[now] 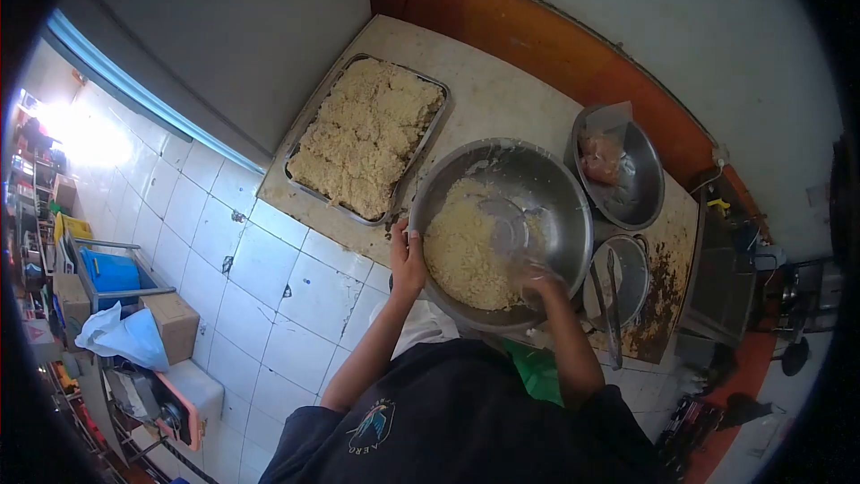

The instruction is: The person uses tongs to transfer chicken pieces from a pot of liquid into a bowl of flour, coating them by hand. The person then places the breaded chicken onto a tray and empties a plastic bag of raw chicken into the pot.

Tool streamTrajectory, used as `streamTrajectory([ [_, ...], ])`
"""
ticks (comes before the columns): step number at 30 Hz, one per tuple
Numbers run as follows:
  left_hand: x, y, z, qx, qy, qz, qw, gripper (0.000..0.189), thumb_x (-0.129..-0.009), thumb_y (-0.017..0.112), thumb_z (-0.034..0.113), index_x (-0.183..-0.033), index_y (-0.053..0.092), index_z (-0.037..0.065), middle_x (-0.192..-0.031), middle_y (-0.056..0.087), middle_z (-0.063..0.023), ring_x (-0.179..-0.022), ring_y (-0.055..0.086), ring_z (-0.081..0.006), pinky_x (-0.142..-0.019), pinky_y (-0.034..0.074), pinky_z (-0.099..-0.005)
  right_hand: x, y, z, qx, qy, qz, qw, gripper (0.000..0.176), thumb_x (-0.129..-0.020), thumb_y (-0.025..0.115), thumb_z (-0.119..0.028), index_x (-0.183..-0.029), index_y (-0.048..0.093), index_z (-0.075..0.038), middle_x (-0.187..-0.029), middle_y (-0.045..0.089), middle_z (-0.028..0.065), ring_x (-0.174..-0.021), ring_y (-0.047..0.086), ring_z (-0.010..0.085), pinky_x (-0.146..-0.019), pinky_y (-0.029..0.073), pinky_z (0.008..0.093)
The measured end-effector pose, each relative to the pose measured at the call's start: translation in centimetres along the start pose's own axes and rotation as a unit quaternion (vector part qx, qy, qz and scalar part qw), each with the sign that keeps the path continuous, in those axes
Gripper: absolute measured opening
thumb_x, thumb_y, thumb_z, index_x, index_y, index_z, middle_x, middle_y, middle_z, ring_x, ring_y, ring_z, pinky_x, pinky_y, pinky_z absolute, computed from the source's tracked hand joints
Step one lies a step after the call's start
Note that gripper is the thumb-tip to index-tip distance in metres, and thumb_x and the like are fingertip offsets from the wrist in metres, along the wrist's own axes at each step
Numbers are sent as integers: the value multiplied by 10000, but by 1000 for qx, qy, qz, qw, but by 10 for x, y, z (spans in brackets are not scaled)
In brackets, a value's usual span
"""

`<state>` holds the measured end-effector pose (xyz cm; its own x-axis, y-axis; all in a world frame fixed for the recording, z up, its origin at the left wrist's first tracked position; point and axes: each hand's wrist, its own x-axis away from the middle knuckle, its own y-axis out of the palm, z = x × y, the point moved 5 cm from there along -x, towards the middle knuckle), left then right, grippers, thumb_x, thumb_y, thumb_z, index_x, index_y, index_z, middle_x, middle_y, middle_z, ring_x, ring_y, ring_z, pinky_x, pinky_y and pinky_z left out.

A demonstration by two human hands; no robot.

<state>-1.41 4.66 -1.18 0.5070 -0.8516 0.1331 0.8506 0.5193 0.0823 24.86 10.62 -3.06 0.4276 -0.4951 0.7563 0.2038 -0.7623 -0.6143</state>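
Observation:
A large steel bowl (573, 215) stands at the table's front edge, with pale yellow crumbly coating (466, 255) heaped on its left and lower side. My left hand (407, 260) rests against the bowl's left rim, its fingers pointing up and partly apart. Inside the bowl, at the lower right, is my right hand (537, 280), smeared by motion beside the crumbs; its fingers cannot be made out. To the upper left lies a metal tray (435, 130) filled with crumb-coated pieces (367, 134).
A smaller steel bowl (649, 175) holds pink raw meat (602, 159) and a clear plastic sheet. Below it, a container (636, 278) has white powder and metal tongs (613, 314) in it. An orange-trimmed wall bounds the table's back. Cardboard boxes (168, 327) stand on the left floor.

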Motion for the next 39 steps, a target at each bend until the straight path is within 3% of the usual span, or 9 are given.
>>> streamTrajectory([
  [3,-3,0,1,-14,1,-1,1000,291,-985,413,191,-1225,410,27,-888,542,-83,-797,488,-127,-742,406,-270,-12,-2,-24,-306,-28,39,951,527,-930,457,-410,-1371,423,-124,-1380,401,194,-1231,444,341,-1028,356,407],
  [9,-1,-3,-2,-62,35,18,997,287,-983,418,202,-1213,424,30,-983,577,-128,-901,550,-186,-813,425,-312,-56,-20,-105,-89,-110,459,877,659,-919,452,-486,-1424,335,-79,-1476,276,192,-1370,207,415,-1076,144,617],
  [19,4,0,3,-59,23,49,997,263,-975,432,210,-1168,447,33,-984,581,-173,-909,574,-239,-821,429,-342,-55,-26,-118,11,-32,337,941,700,-919,346,-558,-1489,191,-183,-1537,98,192,-1405,-5,438,-1092,-30,590],
  [25,6,7,8,-63,14,55,996,272,-976,430,224,-1162,455,28,-987,584,-195,-901,572,-281,-816,426,-364,-66,-48,-105,-187,-119,450,865,691,-908,419,-525,-1475,234,-176,-1540,83,178,-1398,29,452,-1080,21,617],
  [28,9,6,9,-86,22,71,994,280,-978,432,231,-1168,456,27,-986,582,-193,-905,563,-278,-820,422,-357,-55,-27,-115,75,10,419,905,671,-913,447,-477,-1463,256,-143,-1524,126,191,-1384,137,432,-1098,130,559],
  [31,10,7,11,-78,3,52,996,282,-978,437,235,-1166,456,26,-983,579,-184,-903,552,-261,-822,417,-344,-59,-44,-104,-27,27,389,921,654,-914,463,-447,-1446,282,-113,-1482,234,227,-1364,203,432,-1095,194,521],
  [34,4,5,0,-57,11,47,997,280,-979,437,236,-1163,455,25,-984,574,-172,-899,541,-237,-818,413,-336,-86,-38,-44,-417,-105,324,843,654,-894,540,-372,-1431,303,-81,-1433,317,248,-1330,286,425,-1065,285,499],
  [37,10,4,-7,-29,21,45,998,276,-979,435,231,-1162,453,26,-977,564,-155,-895,527,-212,-811,411,-331,-92,-10,-8,-571,67,112,810,670,-869,603,-332,-1418,325,-66,-1382,394,250,-1276,390,380,-1023,356,481],
  [39,11,7,-6,-14,14,37,999,272,-980,435,228,-1161,452,27,-970,557,-145,-891,518,-201,-807,410,-327,-43,-37,-56,-175,28,105,979,700,-836,676,-251,-1414,331,-58,-1326,469,216,-1198,484,315,-971,416,445],
])
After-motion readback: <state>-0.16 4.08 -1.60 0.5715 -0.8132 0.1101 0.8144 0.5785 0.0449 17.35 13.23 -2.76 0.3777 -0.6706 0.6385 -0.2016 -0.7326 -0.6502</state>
